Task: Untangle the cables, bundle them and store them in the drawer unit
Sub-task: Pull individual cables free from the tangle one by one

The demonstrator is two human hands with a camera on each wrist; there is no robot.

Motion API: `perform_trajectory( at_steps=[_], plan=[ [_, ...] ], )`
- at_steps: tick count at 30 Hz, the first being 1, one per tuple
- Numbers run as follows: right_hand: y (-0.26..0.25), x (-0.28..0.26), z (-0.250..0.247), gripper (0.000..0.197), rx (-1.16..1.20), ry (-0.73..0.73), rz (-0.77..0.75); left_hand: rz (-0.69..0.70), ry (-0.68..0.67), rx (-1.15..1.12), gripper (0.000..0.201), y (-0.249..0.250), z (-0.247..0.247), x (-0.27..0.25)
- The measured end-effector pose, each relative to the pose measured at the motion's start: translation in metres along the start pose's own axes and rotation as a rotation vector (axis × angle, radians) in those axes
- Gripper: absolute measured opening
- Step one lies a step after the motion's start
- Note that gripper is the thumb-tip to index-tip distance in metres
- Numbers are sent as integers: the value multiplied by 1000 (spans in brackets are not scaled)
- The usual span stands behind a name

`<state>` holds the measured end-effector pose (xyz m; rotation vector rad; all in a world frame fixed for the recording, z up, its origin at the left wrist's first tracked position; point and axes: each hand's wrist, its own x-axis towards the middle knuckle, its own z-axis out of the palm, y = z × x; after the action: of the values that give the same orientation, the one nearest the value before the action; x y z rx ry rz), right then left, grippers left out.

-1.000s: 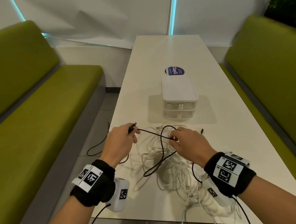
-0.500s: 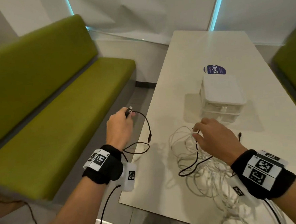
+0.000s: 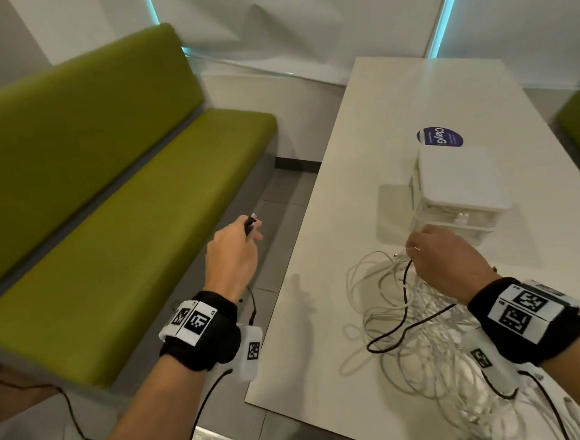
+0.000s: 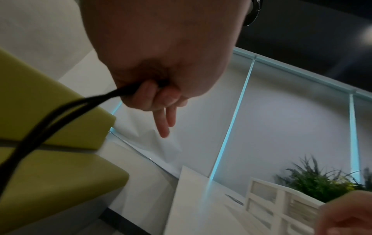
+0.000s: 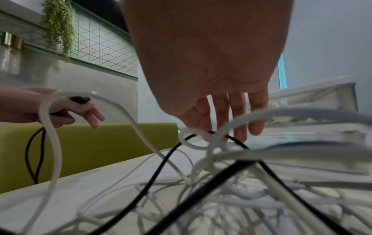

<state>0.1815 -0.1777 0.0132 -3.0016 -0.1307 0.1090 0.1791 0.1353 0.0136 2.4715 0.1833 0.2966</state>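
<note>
1. A green sofa [image 3: 114,184] fills the head view from nine to eleven o'clock.
2. A purple round sticker [image 3: 442,137] lies on the white bench [image 3: 357,167] at two o'clock.
3. A leafy plant [image 4: 314,186] appears in the left wrist view at four o'clock.

White table [image 3: 364,166] bears drawer unit [image 3: 458,187], tangled cables [image 3: 427,340], sticker [image 3: 440,137].

"ClayG" on blue sticker [image 3: 440,136], table [image 3: 348,188]

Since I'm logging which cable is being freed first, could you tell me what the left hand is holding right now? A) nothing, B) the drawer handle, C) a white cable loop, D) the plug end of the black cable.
D: the left hand grips the black cable by its plug end, out past the table edge.
</note>
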Motion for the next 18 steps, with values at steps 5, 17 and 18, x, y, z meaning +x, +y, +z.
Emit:
perform_trajectory(
  at_steps=[5,17,18],
  plan=[
    [10,7,6,26,-7,-49,52,41,-190,-164,36,45,24,-13],
    [25,11,20,24,193,104,160,109,-407,-123,50,95,82,-33],
    [27,12,21,24,164,106,173,113,-409,-112,50,96,83,-34]
  ],
)
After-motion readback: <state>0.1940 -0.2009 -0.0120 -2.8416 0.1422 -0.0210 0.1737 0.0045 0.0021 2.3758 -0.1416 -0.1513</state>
